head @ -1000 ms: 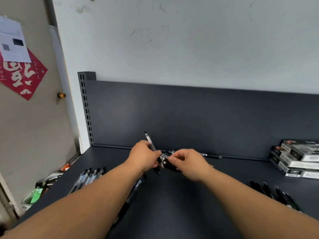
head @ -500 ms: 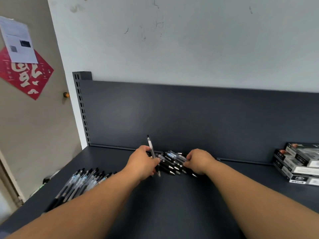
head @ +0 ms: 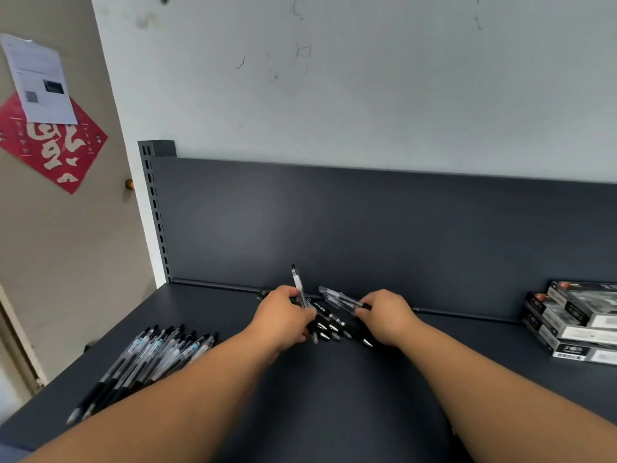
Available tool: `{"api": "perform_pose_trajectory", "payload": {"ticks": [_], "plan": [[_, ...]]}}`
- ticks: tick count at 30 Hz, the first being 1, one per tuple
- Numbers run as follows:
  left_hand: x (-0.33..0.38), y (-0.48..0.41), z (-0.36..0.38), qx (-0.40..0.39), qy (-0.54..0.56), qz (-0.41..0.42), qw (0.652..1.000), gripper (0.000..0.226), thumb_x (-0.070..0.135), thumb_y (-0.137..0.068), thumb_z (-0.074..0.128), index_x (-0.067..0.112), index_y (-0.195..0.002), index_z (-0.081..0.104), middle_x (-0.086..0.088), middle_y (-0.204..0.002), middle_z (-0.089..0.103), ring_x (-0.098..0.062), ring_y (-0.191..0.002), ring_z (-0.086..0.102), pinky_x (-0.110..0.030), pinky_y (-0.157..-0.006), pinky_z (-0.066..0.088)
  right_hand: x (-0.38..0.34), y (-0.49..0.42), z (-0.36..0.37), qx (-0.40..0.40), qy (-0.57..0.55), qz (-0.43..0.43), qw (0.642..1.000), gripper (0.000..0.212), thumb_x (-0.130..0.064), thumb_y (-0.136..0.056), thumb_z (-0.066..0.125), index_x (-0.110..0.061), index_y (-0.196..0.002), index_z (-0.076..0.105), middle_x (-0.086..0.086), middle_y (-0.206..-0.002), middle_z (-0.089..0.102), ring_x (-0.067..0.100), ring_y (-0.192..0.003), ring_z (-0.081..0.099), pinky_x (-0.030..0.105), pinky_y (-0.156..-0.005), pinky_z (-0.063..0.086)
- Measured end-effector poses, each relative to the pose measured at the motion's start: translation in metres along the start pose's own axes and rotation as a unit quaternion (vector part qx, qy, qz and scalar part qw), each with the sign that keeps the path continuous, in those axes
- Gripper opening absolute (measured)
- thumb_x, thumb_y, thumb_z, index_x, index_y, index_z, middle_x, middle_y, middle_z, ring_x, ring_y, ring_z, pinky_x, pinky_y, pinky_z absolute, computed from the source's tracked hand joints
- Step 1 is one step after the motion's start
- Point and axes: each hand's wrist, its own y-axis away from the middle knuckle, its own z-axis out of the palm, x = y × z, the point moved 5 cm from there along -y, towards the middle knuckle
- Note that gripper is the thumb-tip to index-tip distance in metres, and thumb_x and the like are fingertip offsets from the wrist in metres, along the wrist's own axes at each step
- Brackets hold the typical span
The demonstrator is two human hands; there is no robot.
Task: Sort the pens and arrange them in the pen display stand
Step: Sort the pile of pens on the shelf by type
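A small heap of black pens lies on the dark shelf near its back panel. My left hand grips a clear-barrelled pen that sticks up and away from my fingers. My right hand pinches the end of another clear pen, which points left over the heap. A sorted row of several clear pens with black caps lies at the shelf's left front.
The dark grey shelf has an upright back panel and a slotted post at its left end. A stack of black and white pen boxes sits at the right. Left of the shelf is a drop to the floor.
My right hand has drawn back to the right and lifted a clear pen off the heap. The view has shifted so the row of clear pens at the left shows more fully.
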Motion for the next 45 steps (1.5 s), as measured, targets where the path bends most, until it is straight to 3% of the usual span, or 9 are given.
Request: {"api": "perform_pose_trajectory", "payload": {"ticks": [5, 8, 12, 23, 27, 30, 34, 37, 45], "plan": [[0.009, 0.007, 0.010, -0.011, 0.045, 0.004, 0.999, 0.014, 0.011, -0.090, 0.063, 0.018, -0.099, 0.055, -0.008, -0.090, 0.067, -0.017, -0.069, 0.061, -0.024, -0.057, 0.052, 0.007, 0.012, -0.010, 0.013, -0.165, 0.026, 0.986, 0.023, -0.027, -0.095, 0.057, -0.010, -0.083, 0.067, 0.002, -0.067, 0.057, 0.015, -0.062, 0.051, 0.025, -0.056, 0.039], [0.010, 0.011, 0.018, -0.027, 0.075, -0.005, 0.997, 0.015, 0.012, -0.092, 0.061, 0.012, -0.106, 0.058, -0.011, -0.099, 0.069, -0.018, -0.074, 0.064, -0.024, -0.057, 0.052, 0.005, 0.023, -0.012, 0.018, -0.255, 0.041, 0.966, 0.019, -0.027, -0.094, 0.060, -0.011, -0.087, 0.070, -0.001, -0.064, 0.056, 0.009, -0.053, 0.045, 0.020, -0.051, 0.036], [0.016, 0.019, 0.027, -0.058, 0.152, -0.003, 0.987, 0.008, 0.014, -0.095, 0.057, 0.012, -0.099, 0.064, -0.001, -0.084, 0.070, -0.013, -0.071, 0.065, -0.023, -0.062, 0.053, -0.015, 0.040, -0.008, -0.055, -0.377, 0.007, 0.925, 0.021, -0.022, -0.096, 0.058, -0.013, -0.080, 0.067, -0.003, -0.066, 0.059, 0.001, -0.048, 0.049, 0.015, -0.045, 0.037], [0.016, 0.040, 0.001, -0.066, 0.226, -0.024, 0.972, 0.012, 0.016, -0.094, 0.059, 0.009, -0.096, 0.068, -0.010, -0.093, 0.073, -0.015, -0.071, 0.066, -0.022, -0.064, 0.049, -0.051, 0.066, 0.000, -0.135, -0.331, -0.057, 0.932, 0.031, -0.031, -0.099, 0.051, -0.004, -0.094, 0.066, 0.002, -0.083, 0.064, 0.011, -0.070, 0.060, 0.025, -0.064, 0.050], [0.021, 0.046, -0.048, -0.013, 0.187, 0.006, 0.982, 0.009, 0.017, -0.094, 0.060, 0.012, -0.088, 0.065, -0.004, -0.084, 0.070, -0.012, -0.071, 0.062, -0.020, -0.058, 0.045, -0.074, 0.066, 0.007, -0.081, -0.323, -0.060, 0.941, 0.040, -0.042, -0.095, 0.054, -0.005, -0.098, 0.070, 0.003, -0.076, 0.058, 0.012, -0.071, 0.049, 0.028, -0.068, 0.041], [0.019, 0.047, -0.099, 0.043, 0.141, 0.006, 0.989, 0.010, 0.018, -0.091, 0.064, 0.009, -0.094, 0.063, -0.006, -0.087, 0.071, -0.013, -0.073, 0.062, -0.022, -0.058, 0.046, -0.097, 0.073, 0.019, -0.106, -0.394, -0.044, 0.912, 0.024, -0.037, -0.094, 0.060, -0.017, -0.085, 0.070, 0.002, -0.066, 0.046, 0.009, -0.054, 0.039, 0.022, -0.053, 0.035], [0.010, 0.059, -0.150, 0.042, -0.091, -0.013, 0.995, 0.017, 0.023, -0.089, 0.067, 0.006, -0.088, 0.069, -0.011, -0.088, 0.071, -0.016, -0.071, 0.062, -0.023, -0.058, 0.052, -0.128, 0.092, 0.047, -0.195, -0.411, -0.048, 0.889, 0.016, -0.023, -0.087, 0.071, -0.012, -0.092, 0.061, -0.004, -0.052, 0.046, 0.006, -0.043, 0.039, 0.019, -0.041, 0.035], [-0.001, 0.070, -0.170, 0.040, -0.272, -0.024, 0.961, 0.026, 0.027, -0.088, 0.067, 0.001, -0.089, 0.073, -0.015, -0.087, 0.073, -0.019, -0.063, 0.061, -0.030, -0.072, 0.056, -0.148, 0.108, 0.067, -0.251, -0.380, -0.051, 0.889, 0.031, -0.019, -0.083, 0.076, -0.010, -0.105, 0.057, -0.007, -0.052, 0.054, 0.003, -0.043, 0.048, 0.018, -0.042, 0.041], [-0.018, 0.068, -0.192, 0.055, -0.295, -0.060, 0.952, 0.022, 0.026, -0.087, 0.068, 0.007, -0.097, 0.069, 0.000, -0.072, 0.061, -0.012, -0.062, 0.058, -0.022, -0.060, 0.052, -0.179, 0.115, 0.094, -0.277, -0.385, -0.023, 0.880, 0.094, -0.014, -0.078, 0.080, -0.014, -0.149, 0.019, 0.005, -0.075, 0.066, 0.012, -0.056, 0.065, 0.025, -0.058, 0.057]]}}
